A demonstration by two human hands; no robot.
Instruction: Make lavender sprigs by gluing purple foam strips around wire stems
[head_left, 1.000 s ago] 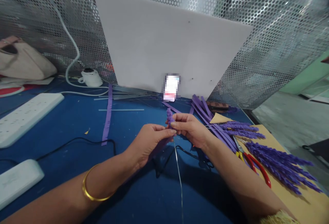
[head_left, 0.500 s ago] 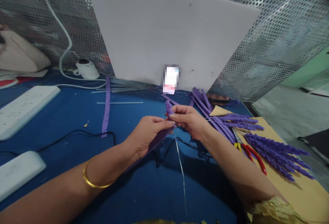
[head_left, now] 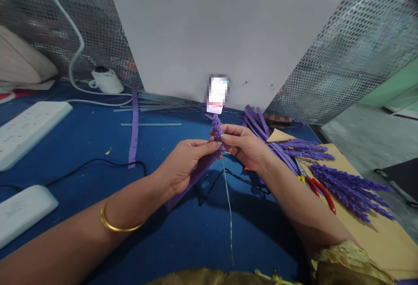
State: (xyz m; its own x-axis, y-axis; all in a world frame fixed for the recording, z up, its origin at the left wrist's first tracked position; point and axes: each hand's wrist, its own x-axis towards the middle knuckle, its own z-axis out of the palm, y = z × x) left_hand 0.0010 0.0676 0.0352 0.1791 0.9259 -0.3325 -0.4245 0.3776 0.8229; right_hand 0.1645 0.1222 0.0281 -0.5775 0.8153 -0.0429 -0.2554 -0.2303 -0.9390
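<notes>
Pinching frilled purple paper spike (head_left: 217, 125) in left hand (head_left: 184, 159) and right hand (head_left: 246, 146); wind snugly down thin silvery wire (head_left: 230, 222).

Tabletop (head_left: 161, 147) is lying open between the purple strip (head_left: 133, 130) and left hand (head_left: 184, 161); a board (head_left: 209, 23) is blocking the far side.

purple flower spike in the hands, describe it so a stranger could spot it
Find the blue table, then the left hand and right hand close together over it. The purple flower spike is between their fingertips. Unlike the spikes lying at the right, it is held, a thin wire trailing below.
</notes>
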